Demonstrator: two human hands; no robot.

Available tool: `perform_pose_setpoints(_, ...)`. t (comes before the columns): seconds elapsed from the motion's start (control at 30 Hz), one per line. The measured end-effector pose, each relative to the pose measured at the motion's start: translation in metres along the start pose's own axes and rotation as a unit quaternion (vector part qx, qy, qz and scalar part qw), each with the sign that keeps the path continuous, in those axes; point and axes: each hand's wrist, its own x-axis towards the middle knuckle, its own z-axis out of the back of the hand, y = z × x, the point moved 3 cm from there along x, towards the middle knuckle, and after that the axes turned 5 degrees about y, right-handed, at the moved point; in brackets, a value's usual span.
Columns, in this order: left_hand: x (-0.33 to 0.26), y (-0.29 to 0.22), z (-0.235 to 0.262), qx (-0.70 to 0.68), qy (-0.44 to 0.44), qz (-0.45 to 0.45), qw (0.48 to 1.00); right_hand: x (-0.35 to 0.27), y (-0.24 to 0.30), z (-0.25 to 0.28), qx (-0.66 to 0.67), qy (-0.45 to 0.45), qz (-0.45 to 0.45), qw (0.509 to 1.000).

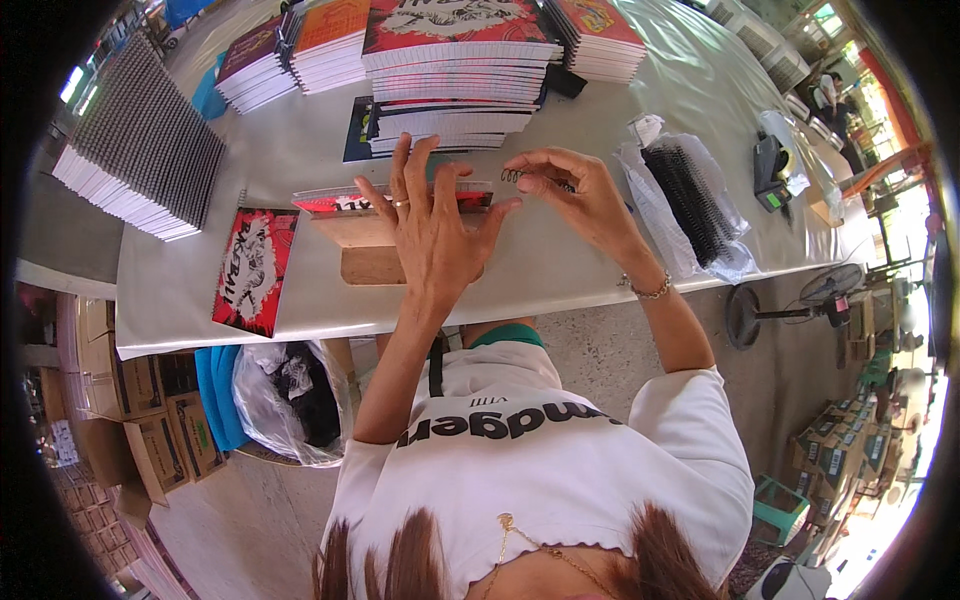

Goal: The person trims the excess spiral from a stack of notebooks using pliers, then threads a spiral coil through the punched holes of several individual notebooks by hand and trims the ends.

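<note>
My left hand is spread over a red-covered notebook, fingers apart and resting along its upper edge. That notebook leans on a small wooden stand near the table's front edge. To the right, my right hand pinches a thin black spiral binding coil between thumb and fingers. The coil's end points at the notebook's right end; whether it has entered the holes cannot be made out. Another red notebook, with a spiral on its left edge, lies flat at the left.
Notebooks form a tall spiral-bound stack at the left and a red-topped pile at the back. On the right lie black coils in plastic and a tape dispenser. A fan and a lined bin stand beyond the table's front edge.
</note>
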Motion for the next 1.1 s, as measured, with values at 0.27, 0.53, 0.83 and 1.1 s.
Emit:
perform_pose_setpoints(0.27,0.004,0.002,-0.003,0.025,-0.01,-0.002,1.0,0.006,-0.004,-0.007,-0.014,0.002,-0.024,1.0)
perform_pose_setpoints(0.53,0.006,0.006,-0.002,0.019,-0.029,-0.026,0.999,0.005,0.012,-0.012,-0.074,-0.021,0.066,0.995)
perform_pose_setpoints(0.83,0.005,0.008,0.001,0.042,0.005,-0.03,0.999,-0.001,0.009,-0.024,-0.085,-0.025,0.046,0.995)
perform_pose_setpoints(1.1,0.004,0.017,0.008,-0.055,0.106,-0.155,0.981,-0.002,0.021,-0.026,-0.168,0.004,0.12,0.978)
